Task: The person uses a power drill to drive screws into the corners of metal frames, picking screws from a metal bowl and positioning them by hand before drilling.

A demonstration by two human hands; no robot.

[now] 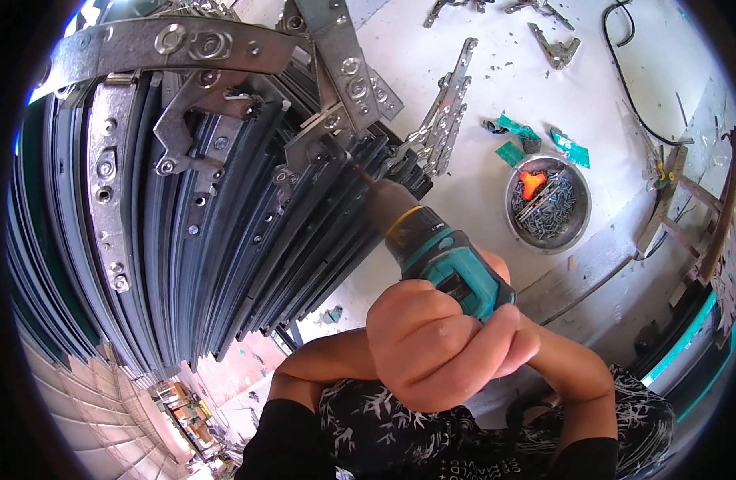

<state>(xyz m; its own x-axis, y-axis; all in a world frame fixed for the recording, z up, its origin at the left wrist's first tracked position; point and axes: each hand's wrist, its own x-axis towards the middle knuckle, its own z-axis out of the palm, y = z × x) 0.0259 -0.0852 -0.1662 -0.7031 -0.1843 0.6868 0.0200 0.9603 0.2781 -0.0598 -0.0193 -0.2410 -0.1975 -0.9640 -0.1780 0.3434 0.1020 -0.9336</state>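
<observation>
A teal and black power drill (464,276) points up and left across the middle of the view. My left hand (440,340) is closed against the drill's near side, its fingers curled. Behind the drill, my right hand (497,264) is wrapped round it, mostly hidden by the drill and my left hand. The thin bit (360,170) reaches the dark metal profiles (280,224), close to a steel hinge bracket (308,152). Whether the tip touches a screw cannot be made out. A long steel hinge arm (356,80) rises from that bracket.
Many dark profiles stand packed at left, with a curved steel arm (172,46) across them. On the white table (384,40), a round metal bowl (515,220) holds screws and an orange piece (533,185). Loose hinges (448,112), green wrappers (570,148) and a black cable (624,84) lie around.
</observation>
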